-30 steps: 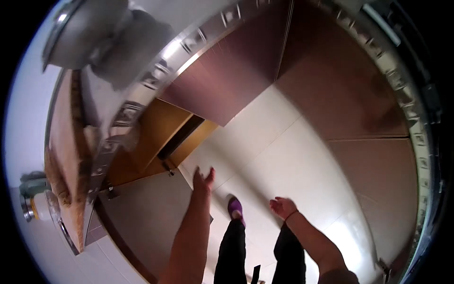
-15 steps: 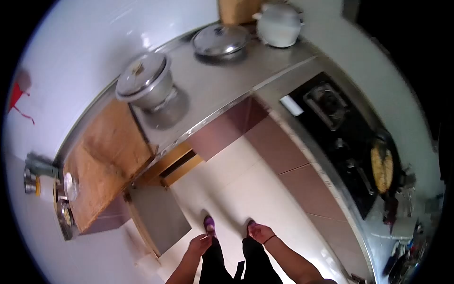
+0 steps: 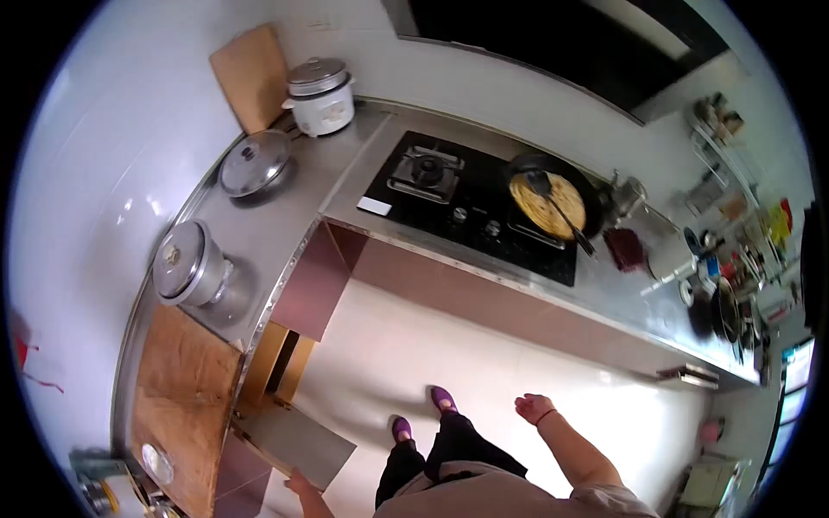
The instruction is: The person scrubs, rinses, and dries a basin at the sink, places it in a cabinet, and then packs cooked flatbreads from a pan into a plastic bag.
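Note:
My left hand (image 3: 300, 483) is low in the view, by the bottom edge of the open cabinet door (image 3: 298, 445); whether its fingers grip or only touch the door I cannot make out. My right hand (image 3: 534, 408) hangs over the pale floor to the right of my feet, fingers loosely bent and apart, with nothing visible in it. On the black gas stove (image 3: 471, 194), a dark frying pan (image 3: 537, 162) holds a round yellow flatbread (image 3: 566, 192). A black spatula (image 3: 561, 211) lies across the flatbread.
Along the left counter are a lidded pot (image 3: 186, 263), a second lidded pan (image 3: 255, 164), a white rice cooker (image 3: 324, 99) and a large wooden board (image 3: 186, 380) bearing a small metal bowl (image 3: 157, 464). A dark red cloth (image 3: 624, 249) and racks with utensils are at right.
My view has turned right toward the stove, and my body has turned with it. My hands have moved apart: the left is now at the cabinet door, the right out to the side.

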`<action>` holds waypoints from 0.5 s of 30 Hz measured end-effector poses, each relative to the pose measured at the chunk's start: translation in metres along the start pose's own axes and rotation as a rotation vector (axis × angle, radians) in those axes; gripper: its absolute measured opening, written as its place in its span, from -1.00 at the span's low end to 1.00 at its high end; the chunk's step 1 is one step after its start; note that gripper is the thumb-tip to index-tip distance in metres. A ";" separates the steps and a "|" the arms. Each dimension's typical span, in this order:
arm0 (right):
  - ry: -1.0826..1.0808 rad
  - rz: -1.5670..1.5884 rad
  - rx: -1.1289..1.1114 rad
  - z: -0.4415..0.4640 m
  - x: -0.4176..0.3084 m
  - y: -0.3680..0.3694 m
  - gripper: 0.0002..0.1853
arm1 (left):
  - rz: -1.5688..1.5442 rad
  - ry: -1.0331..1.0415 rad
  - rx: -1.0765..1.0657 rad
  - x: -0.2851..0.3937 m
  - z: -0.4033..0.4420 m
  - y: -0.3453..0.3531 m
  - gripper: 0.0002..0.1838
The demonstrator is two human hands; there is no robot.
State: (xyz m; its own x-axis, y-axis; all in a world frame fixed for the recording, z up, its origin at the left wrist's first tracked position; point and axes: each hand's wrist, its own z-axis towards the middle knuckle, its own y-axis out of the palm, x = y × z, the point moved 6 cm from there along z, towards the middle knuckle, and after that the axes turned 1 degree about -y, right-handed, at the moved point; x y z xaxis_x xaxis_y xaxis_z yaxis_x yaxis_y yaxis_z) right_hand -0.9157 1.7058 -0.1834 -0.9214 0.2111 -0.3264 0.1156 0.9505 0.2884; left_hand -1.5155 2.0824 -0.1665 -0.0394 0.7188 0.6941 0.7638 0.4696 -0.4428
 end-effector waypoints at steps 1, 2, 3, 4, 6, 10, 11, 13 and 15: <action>-0.022 -0.056 0.181 -0.018 0.002 -0.016 -0.85 | 0.058 -0.048 -0.044 0.000 -0.005 0.007 -0.31; -0.333 -0.600 -0.139 0.033 0.006 -0.084 -0.82 | 0.122 -0.094 -0.085 -0.001 -0.022 0.009 -0.26; -0.794 -1.012 -0.310 0.070 0.013 -0.152 -0.78 | 0.149 -0.078 -0.104 0.001 -0.027 0.007 -0.26; -0.751 -1.092 -0.209 0.067 0.023 -0.184 -0.79 | 0.087 -0.090 -0.178 0.003 -0.032 0.014 -0.29; -0.652 -1.153 -0.140 0.052 0.056 -0.229 -0.75 | 0.040 -0.098 -0.271 0.008 -0.039 0.026 -0.31; -0.580 -1.508 -0.221 0.020 0.119 -0.265 -0.66 | -0.125 -0.354 -0.566 -0.025 -0.002 0.067 -0.43; -0.636 -1.412 -0.160 0.016 0.125 -0.263 -0.73 | -0.200 -0.437 -0.815 -0.032 0.004 0.085 -0.46; -0.655 -1.301 -0.073 0.020 0.133 -0.264 -0.69 | -0.117 -0.371 -0.787 -0.011 -0.025 0.103 -0.47; -0.658 -1.311 0.102 0.049 0.138 -0.278 -0.62 | -0.040 -0.297 -0.756 0.004 -0.035 0.123 -0.47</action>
State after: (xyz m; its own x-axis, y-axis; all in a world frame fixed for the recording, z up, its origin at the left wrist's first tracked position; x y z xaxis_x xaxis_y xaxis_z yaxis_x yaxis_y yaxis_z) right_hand -1.0566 1.4818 -0.3528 -0.0575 -0.7586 -0.6491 -0.6002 0.5458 -0.5847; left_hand -1.3988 2.1256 -0.1983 -0.1646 0.8647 0.4746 0.9826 0.1016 0.1558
